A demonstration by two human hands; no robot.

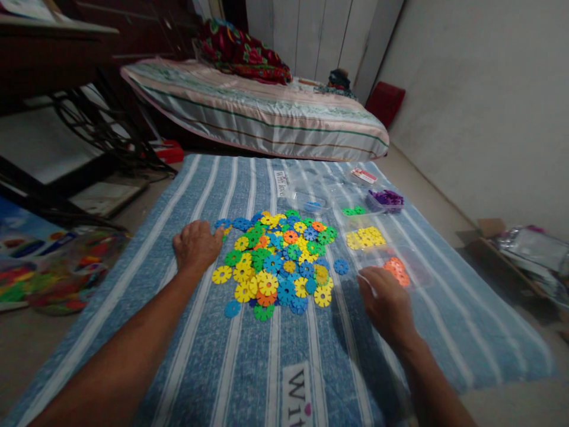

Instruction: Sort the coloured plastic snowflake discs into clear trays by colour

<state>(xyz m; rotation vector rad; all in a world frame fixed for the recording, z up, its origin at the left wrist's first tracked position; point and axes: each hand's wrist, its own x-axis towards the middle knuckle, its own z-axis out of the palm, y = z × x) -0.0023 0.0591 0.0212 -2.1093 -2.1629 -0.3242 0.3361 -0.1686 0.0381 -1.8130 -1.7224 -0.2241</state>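
Observation:
A mixed heap of notched plastic disks (pixel 284 261) in yellow, blue, green and orange lies on the striped cloth. At the heap's left edge, my left hand (pixel 198 246) rests on the cloth, fingers loosely apart, its thumb close to some blue disks (pixel 240 224). My right hand (pixel 389 302) is to the right of the heap, beside a clear box with orange disks (pixel 396 271). Its fingers are curled together, and whatever they hold is hidden. Behind that box are yellow disks (pixel 367 238) and green disks (pixel 353 211) in clear compartments.
A clear tub of purple pieces (pixel 386 200) stands at the back right, near a small red-and-white packet (pixel 364 175). Transparent containers (pixel 306 198) sit behind the heap. Beyond the blue striped cloth (pixel 178 367) is a bed (pixel 267 118); a cardboard box (pixel 493 228) is on the floor right.

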